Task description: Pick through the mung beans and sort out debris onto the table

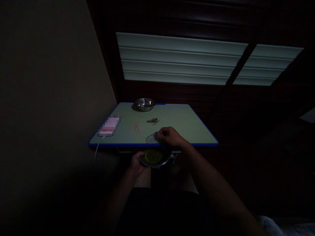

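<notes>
Below the table's near edge, over the lap, my left hand (136,163) grips the left rim of a metal bowl (165,162) holding many small green, bean-like grains (152,156). My right hand (170,136) is above the table's front edge, its fingers closed in a pinch. Whether anything is between those fingers is too dark to tell. Just left of them lies a pale, round, clear-looking dish or lid (151,139), partly covered by the hand. Farther back is a small pile of dark bits (153,121). Pale grains (136,128) are scattered to its left.
The light green table (180,119) has a blue rim. At its back left stands a shiny metal basin (145,105). A phone (109,126) with a white cable (96,152) rests at the left edge, beside the wall. A dark slatted door (177,59) rises behind.
</notes>
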A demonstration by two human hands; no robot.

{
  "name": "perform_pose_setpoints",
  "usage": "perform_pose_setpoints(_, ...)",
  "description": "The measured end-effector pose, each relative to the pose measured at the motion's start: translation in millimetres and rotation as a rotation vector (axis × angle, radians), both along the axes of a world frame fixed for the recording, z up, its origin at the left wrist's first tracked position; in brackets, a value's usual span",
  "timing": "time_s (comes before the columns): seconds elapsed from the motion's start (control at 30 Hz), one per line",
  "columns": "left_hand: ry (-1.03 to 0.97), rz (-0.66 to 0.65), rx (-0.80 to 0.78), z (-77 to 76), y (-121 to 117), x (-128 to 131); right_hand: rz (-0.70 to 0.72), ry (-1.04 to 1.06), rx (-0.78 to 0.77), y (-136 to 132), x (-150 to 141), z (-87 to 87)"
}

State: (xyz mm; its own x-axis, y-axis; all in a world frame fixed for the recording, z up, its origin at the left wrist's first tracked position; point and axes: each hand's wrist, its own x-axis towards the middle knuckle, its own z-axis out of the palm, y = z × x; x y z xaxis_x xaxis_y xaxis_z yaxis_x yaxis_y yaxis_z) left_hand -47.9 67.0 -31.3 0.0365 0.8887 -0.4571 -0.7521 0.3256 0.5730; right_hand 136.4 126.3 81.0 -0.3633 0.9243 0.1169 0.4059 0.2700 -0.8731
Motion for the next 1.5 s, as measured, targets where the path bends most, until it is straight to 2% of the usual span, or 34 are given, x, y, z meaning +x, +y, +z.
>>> perform_pose_setpoints(0.33, -0.012, -0.018, 0.003, -3.6, 1, -1, 0.047, -0.026, 0.024, 1, 3, -1.1)
perform_pose_setpoints(0.5, -0.006, -0.008, 0.017, -0.8, 0, -1, 0.001, 0.006, 0.010, 7, 4, 0.8)
perform_pose_setpoints(0.6, 0.008, -0.010, 0.002, 1.7, 0, 0, -0.084, 0.080, -0.014, 20, 4, 0.6)
perform_pose_setpoints(0.73, 0.015, -0.013, -0.006, 4.6, -1, 1, -0.245, 0.151, 0.030, 50, 4, -4.3)
perform_pose_setpoints(0.87, 0.008, -0.015, -0.016, 5.0, -1, 1, -0.489, 0.048, 0.151, 73, 4, -9.9)
perform_pose_setpoints(0.97, 0.008, -0.009, -0.014, 4.3, 0, 1, -0.637, -0.071, 0.217, 77, 5, -12.0)
perform_pose_setpoints(1.07, 0.011, 0.006, -0.022, 4.7, 0, 1, -0.727, -0.184, 0.234, 76, 6, -11.2)
perform_pose_setpoints(1.27, -0.003, -0.001, -0.016, 6.5, -1, 2, -0.678, -0.355, 0.262, 76, 5, -6.6)
perform_pose_setpoints(1.5, -0.010, 0.019, -0.010, 1.5, 1, 0, -0.621, -0.423, 0.341, 66, 4, -10.1)
